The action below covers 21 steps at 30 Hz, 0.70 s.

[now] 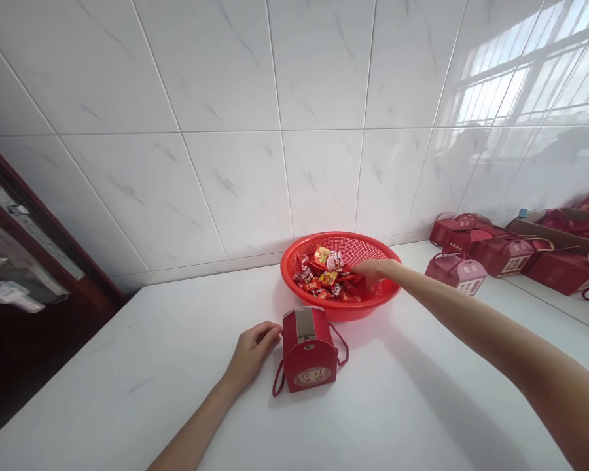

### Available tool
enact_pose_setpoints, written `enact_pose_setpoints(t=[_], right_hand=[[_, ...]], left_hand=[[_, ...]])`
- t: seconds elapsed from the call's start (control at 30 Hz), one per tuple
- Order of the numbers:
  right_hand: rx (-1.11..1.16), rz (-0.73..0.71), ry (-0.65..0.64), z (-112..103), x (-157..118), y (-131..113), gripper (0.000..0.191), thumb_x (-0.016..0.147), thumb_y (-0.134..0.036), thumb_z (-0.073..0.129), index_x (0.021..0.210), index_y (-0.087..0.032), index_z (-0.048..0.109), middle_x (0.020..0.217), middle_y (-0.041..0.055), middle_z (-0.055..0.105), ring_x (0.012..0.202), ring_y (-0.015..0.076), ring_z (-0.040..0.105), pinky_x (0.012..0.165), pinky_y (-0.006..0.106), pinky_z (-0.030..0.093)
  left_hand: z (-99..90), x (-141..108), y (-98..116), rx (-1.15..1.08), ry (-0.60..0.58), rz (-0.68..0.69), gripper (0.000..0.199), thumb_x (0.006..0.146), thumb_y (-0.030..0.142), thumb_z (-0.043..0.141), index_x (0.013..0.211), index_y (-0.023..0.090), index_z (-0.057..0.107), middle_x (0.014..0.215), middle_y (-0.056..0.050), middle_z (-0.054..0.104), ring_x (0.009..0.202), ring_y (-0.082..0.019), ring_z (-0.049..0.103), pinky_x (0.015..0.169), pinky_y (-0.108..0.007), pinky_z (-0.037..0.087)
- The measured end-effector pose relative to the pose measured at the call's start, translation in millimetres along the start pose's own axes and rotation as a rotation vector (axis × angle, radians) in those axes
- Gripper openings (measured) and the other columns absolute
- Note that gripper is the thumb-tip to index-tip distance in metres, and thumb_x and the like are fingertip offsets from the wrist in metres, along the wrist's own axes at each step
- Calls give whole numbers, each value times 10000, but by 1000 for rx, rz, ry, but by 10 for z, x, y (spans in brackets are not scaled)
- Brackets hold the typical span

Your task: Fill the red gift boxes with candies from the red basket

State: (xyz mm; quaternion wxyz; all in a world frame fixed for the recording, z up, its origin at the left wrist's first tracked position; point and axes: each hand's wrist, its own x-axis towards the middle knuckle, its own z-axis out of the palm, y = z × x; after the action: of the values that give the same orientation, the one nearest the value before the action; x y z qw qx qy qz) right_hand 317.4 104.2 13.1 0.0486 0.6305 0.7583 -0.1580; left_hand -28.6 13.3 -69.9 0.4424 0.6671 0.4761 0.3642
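Observation:
A round red plastic mesh basket [341, 241] stands against the wall, filled with a heap of wrapped sweets in red and yellow packets [324, 278]. My right hand [368, 273] reaches over the basket's rim, its fingers down among the sweets and hidden from view. My left hand [251, 353] lies on the white tabletop [152, 386], its fingertips against the left side of a small red gift box [308, 350]. That box has an open top slot, a round label on its front and dark red cord handles.
White marble-patterned wall tiles [275, 131] rise behind the table. Several red gift boxes with pink tags [503, 256] stand at the right, beside a cardboard tray [557, 229] holding more red items. A dark red door with a metal lock [24, 261] stands at the left.

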Motion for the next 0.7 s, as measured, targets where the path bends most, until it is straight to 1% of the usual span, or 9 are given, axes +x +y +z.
enact_pose_setpoints(t=[0.07, 0.13, 0.2, 0.3, 0.4, 0.5, 0.6, 0.7], right_hand=[[-8, 4, -34, -64, -33, 4, 261, 987, -344, 616, 1186, -180, 651, 1207, 84, 662, 1011, 207, 662, 875, 406, 579], [13, 0, -8, -117, -57, -8, 243, 987, -344, 614, 1165, -185, 659, 1201, 80, 663, 1019, 209, 655, 889, 408, 570], [69, -8, 61, -144, -70, -41, 261, 988, -360, 609, 1172, -181, 652, 1181, 75, 664, 999, 209, 656, 871, 401, 570], [189, -17, 185, -146, -72, -123, 298, 997, -378, 582, 1204, -169, 630, 1134, 72, 673, 921, 194, 666, 801, 368, 576], [304, -30, 295, -142, -59, -216, 296, 990, -311, 536, 1249, -200, 624, 1090, 55, 710, 875, 199, 678, 737, 318, 563], [396, -45, 369, -161, -26, -272, 371, 953, -234, 478, 1291, -253, 629, 1095, 24, 740, 896, 215, 689, 721, 274, 549], [446, -52, 398, -186, 36, -255, 434, 922, -186, 480, 1327, -258, 620, 1135, 26, 739, 947, 218, 686, 773, 276, 560], [456, -42, 388, -192, 109, -185, 421, 935, -175, 522, 1341, -250, 605, 1158, 41, 731, 959, 210, 687, 802, 289, 573]], left_hand=[[1, -1, 6, 7, -3, 0, 382, 825, 558, 581, 778, 202, 709, 816, -47, 720, 806, -239, 631, 730, -306, 480], [1, -1, 7, 11, -6, 0, 378, 824, 556, 582, 783, 204, 711, 818, -47, 722, 807, -241, 630, 727, -305, 480], [-2, 0, 2, 18, -11, 1, 377, 830, 553, 575, 791, 205, 715, 823, -48, 724, 811, -243, 633, 728, -307, 483], [-6, 2, -5, 36, -10, 8, 373, 833, 544, 569, 794, 204, 719, 827, -49, 726, 814, -244, 636, 733, -310, 487], [-9, 3, -2, 45, -9, 9, 358, 824, 531, 576, 784, 206, 718, 817, -46, 725, 812, -244, 641, 732, -309, 489], [-11, 3, 4, 40, -11, 11, 345, 830, 517, 577, 778, 207, 718, 808, -43, 724, 790, -233, 636, 716, -301, 487], [-14, 5, -1, 33, -15, 12, 351, 838, 519, 576, 782, 204, 721, 825, -46, 729, 773, -222, 620, 697, -293, 477], [-18, 9, -17, 38, -14, 8, 366, 846, 532, 572, 774, 203, 716, 811, -47, 723, 766, -219, 608, 688, -289, 468]])
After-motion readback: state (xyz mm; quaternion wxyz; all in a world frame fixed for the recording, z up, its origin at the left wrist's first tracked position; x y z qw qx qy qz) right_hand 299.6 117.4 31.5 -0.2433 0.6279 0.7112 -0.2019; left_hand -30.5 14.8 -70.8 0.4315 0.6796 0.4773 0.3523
